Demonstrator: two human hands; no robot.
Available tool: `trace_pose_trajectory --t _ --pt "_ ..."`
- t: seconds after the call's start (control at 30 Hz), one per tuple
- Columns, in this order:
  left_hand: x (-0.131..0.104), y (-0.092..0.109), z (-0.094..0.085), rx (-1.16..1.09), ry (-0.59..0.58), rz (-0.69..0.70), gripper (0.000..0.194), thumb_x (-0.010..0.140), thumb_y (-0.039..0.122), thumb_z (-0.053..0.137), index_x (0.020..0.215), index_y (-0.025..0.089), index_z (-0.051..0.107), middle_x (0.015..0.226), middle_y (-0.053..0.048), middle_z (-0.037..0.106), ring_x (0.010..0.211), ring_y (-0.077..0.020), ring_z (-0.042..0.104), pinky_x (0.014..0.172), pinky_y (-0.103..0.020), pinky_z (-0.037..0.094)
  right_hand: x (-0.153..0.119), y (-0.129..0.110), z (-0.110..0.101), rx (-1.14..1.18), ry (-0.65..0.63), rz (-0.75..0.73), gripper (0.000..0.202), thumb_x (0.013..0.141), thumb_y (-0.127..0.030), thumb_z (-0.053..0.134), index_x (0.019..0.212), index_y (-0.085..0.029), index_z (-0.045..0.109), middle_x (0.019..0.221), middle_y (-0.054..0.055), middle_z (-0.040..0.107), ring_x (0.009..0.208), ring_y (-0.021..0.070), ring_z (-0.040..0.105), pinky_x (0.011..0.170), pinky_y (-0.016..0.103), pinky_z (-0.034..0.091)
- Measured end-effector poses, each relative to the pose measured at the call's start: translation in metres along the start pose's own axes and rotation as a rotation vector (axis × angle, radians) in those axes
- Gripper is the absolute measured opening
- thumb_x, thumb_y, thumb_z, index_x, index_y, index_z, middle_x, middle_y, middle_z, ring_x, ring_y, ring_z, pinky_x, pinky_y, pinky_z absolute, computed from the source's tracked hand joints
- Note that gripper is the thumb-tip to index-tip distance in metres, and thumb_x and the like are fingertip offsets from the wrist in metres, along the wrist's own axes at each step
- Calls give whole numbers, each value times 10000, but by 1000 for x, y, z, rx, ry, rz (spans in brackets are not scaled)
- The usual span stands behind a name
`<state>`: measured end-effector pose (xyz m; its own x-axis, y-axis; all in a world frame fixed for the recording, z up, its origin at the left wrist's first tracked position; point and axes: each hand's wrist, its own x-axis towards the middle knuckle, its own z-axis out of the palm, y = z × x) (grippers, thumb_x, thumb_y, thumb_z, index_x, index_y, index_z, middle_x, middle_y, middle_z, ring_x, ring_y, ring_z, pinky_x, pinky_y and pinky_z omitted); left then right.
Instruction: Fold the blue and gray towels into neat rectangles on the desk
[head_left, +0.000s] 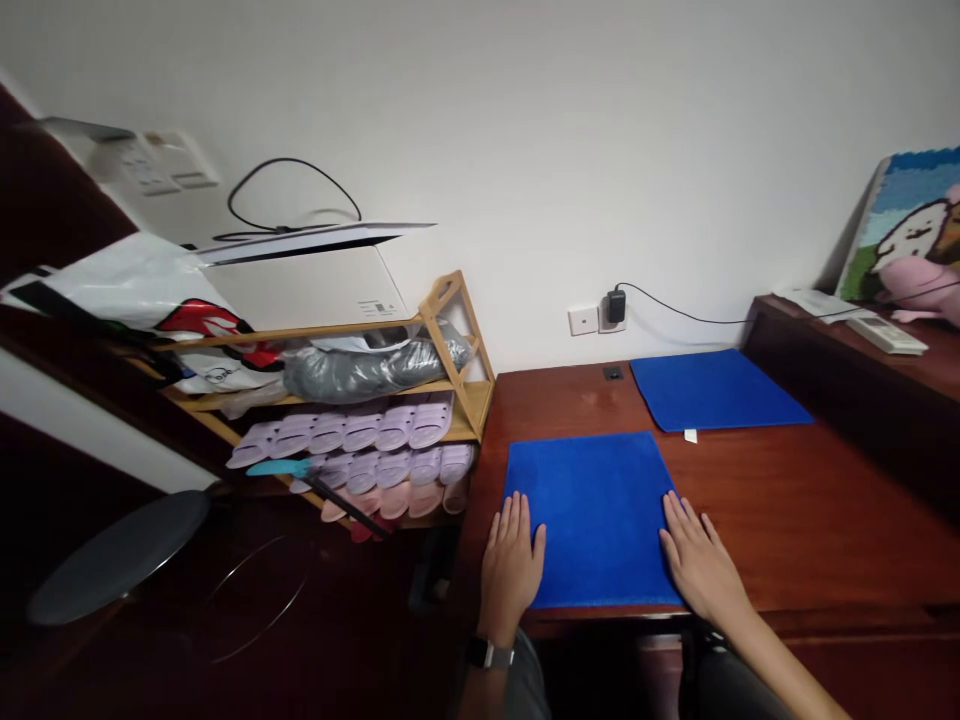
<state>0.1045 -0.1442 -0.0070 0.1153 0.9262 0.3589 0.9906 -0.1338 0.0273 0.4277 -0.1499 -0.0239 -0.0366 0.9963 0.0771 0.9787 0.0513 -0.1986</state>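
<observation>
A blue cloth [596, 520] lies flat and smooth near the front edge of the reddish-brown desk. My left hand [513, 560] rests palm down on its left edge, fingers stretched out toward the wall. On the opposite edge lies my right hand [697, 555], also flat, with its fingers a little apart. Neither hand grips anything. Farther back and to the right, a second blue cloth [716, 390] is spread on the desk, a white tag [691, 436] sticking out at its near edge.
Left of the desk [787, 520] stands a wooden rack [469, 400] with rows of slippers [375, 430] and a white box [315, 285] on top. A round stool [120, 555] is at lower left. A black adapter [616, 306] trails its cable to the raised shelf [847, 335].
</observation>
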Motion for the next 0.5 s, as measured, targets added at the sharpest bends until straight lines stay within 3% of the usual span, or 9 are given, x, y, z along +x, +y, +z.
trace_pose_trajectory --t 0.33,0.43,0.5 --pt "27 -16 20 26 32 18 587 1089 392 346 1605 117 390 1607 -163 466 1485 -304 455 1194 -518 437 41 -4 -9 66 -35 -14 672 1059 -394 174 1646 -86 288 1699 86 299 1595 235 209 1305 484 183" --pt "30 -17 16 35 47 38 589 1089 392 342 1606 114 388 1576 -175 501 1460 -322 488 1173 -548 457 38 -1 -4 103 -16 -23 672 1063 -411 179 1645 -97 298 1698 89 300 1591 236 222 1304 490 193" --pt "33 -2 7 18 64 57 581 1093 379 333 1615 127 373 1574 -172 504 1466 -323 480 1178 -562 448 32 1 0 122 6 -34 676 1066 -425 180 1643 -97 302 1695 93 306 1586 239 241 1302 490 204"
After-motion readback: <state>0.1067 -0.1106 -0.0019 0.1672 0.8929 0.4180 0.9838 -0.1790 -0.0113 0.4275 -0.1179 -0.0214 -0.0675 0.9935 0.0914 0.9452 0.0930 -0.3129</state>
